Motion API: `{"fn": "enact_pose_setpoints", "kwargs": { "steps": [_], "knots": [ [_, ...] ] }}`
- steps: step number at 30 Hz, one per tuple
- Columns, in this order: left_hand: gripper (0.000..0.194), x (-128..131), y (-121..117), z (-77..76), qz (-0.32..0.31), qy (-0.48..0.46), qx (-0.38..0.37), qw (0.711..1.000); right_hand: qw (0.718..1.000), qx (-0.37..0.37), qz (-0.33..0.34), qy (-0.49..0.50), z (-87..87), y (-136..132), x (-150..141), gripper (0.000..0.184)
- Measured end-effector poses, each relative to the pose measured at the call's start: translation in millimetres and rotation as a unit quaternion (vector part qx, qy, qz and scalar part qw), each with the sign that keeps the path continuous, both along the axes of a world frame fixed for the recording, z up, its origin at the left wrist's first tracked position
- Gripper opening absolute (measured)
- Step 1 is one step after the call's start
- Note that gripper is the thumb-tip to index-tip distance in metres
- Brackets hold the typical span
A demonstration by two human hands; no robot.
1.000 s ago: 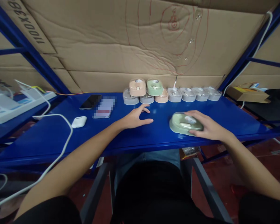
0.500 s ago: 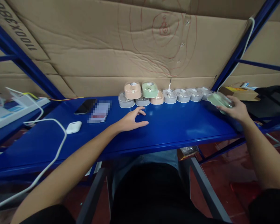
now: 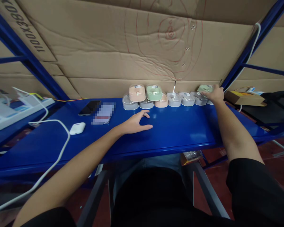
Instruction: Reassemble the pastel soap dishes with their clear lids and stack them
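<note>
My right hand (image 3: 215, 94) grips a green plastic box with a clear lid (image 3: 205, 88), at the right end of a row of similar boxes. The held box is over the top of the grey boxes there, such as this grey box (image 3: 200, 98); whether it touches them I cannot tell. My left hand (image 3: 138, 122) is empty, thumb and fingers apart, over the blue table (image 3: 180, 132). In front of it, a peach box (image 3: 137, 93) and another green box (image 3: 154, 92) sit stacked on the row's left part, which includes a lower peach box (image 3: 161, 101).
On the left lie a dark phone (image 3: 89, 107), a second phone with a blurred screen (image 3: 104, 113), and a white earbud case (image 3: 77, 128) beside a white cable (image 3: 61, 146). A cardboard wall (image 3: 97, 66) stands behind. To the right is an open carton (image 3: 246, 98).
My right hand has carried the green box from the table's right side leftward and back, over the right end of the row. My left hand has stayed nearly still.
</note>
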State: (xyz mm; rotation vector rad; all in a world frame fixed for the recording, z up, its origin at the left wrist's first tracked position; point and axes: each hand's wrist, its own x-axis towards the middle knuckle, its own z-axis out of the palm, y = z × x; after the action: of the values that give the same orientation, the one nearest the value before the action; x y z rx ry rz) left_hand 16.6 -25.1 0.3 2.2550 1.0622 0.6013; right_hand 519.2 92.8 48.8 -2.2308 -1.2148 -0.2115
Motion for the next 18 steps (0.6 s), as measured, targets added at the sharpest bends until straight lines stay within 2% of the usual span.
{"fn": "enact_pose_setpoints", "kwargs": {
  "steps": [3, 4, 6, 8, 10, 12, 14, 18],
  "knots": [
    [0.091, 0, 1, -0.9, 0.000, 0.005, 0.002, 1.000, 0.999, 0.032, -0.011, 0.005, -5.0, -2, -2, 0.103],
    [0.092, 0, 1, -1.4, 0.001, 0.006, 0.001, 1.000, 0.999, 0.049, -0.018, -0.002, -5.3, -3, -5, 0.104],
    [0.092, 0, 2, -2.7, 0.001, 0.008, 0.003, 1.000, 0.995, 0.091, -0.016, -0.039, -1.9, -7, -15, 0.093],
    [0.091, 0, 3, -3.7, -0.001, 0.006, 0.007, 1.000, 0.985, 0.137, 0.029, -0.103, 6.9, -13, -36, 0.077],
    [0.092, 1, 3, -4.0, 0.000, 0.005, 0.008, 1.000, 0.965, 0.165, 0.123, -0.164, 19.2, -20, -71, 0.068],
    [0.094, 1, 3, -3.4, 0.004, 0.006, 0.004, 1.000, 0.936, 0.163, 0.242, -0.196, 31.4, -26, -119, 0.065],
    [0.097, 2, 2, -2.5, 0.005, 0.011, 0.000, 1.000, 0.920, 0.115, 0.325, -0.186, 40.2, -29, -174, 0.065],
    [0.093, 2, 1, -2.3, 0.001, 0.011, 0.008, 1.000, 0.929, -0.018, 0.343, -0.136, 44.8, -27, -270, 0.075]
  ]
}}
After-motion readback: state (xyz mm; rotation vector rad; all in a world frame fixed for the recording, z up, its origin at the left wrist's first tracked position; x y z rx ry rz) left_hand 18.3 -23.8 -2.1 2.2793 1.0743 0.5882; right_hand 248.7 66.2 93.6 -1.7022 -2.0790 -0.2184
